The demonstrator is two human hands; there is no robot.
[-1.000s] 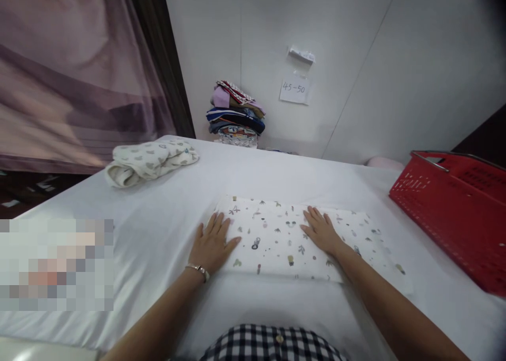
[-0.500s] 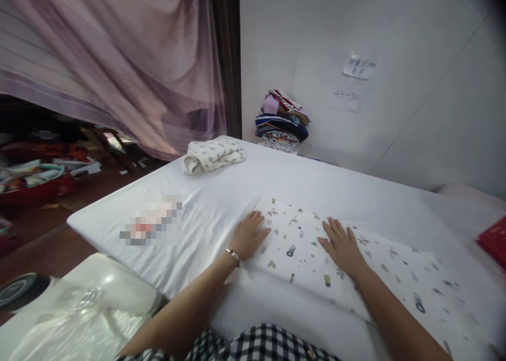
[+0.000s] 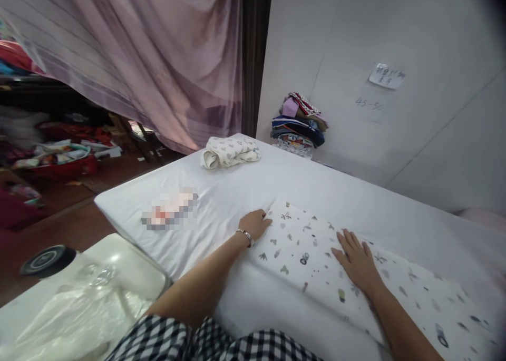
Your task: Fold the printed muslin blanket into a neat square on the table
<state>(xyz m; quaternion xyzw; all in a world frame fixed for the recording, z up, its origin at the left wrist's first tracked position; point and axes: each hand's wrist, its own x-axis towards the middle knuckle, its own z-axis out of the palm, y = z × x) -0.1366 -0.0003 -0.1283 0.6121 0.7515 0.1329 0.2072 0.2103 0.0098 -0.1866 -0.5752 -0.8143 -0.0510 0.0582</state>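
Note:
A white folded cloth with small printed figures (image 3: 312, 245) lies flat on the white-covered table (image 3: 245, 192). My left hand (image 3: 256, 224), with a bracelet at the wrist, is at the cloth's left edge with its fingers curled on that edge. My right hand (image 3: 358, 261) lies flat and open on top of the cloth, fingers stretched out and pointing away from me.
A rolled cream garment with heart prints (image 3: 229, 151) sits at the table's far left corner. A stack of folded clothes (image 3: 301, 123) stands against the wall below paper notes (image 3: 386, 75). A pink curtain (image 3: 158, 60) hangs left. A white bag-covered object (image 3: 79, 292) lies near left.
The view has swung left, so the red basket has left the picture. My left hand's fingers have drawn in at the cloth's edge; my right hand stays flat on it.

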